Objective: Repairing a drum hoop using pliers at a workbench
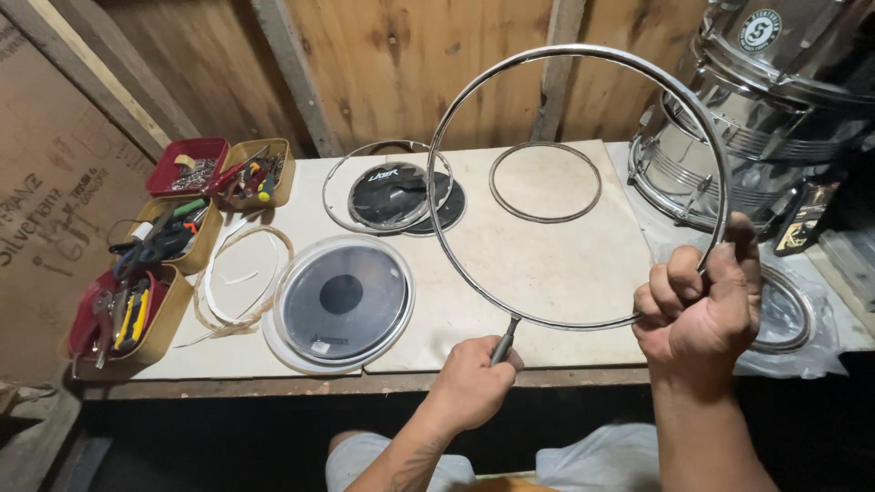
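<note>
My right hand point(700, 302) grips the lower right of a large chrome drum hoop point(583, 56), held upright above the workbench. My left hand point(469, 381) is closed on the dark handle of a thin tool point(504, 343) whose tip touches the hoop's lower edge. Beyond the hoop, on the pale board point(547, 264), lie a clear drumhead with a black centre dot point(344, 296), a black drumhead inside a metal ring point(390, 193) and a thin dark ring point(545, 181).
Several small trays of hand tools point(164, 239) line the left of the bench. Coiled pale strip point(239, 278) lies beside them. Chrome drum shells point(756, 109) stand at the right, with another ring in plastic wrap point(788, 314). Wooden wall behind.
</note>
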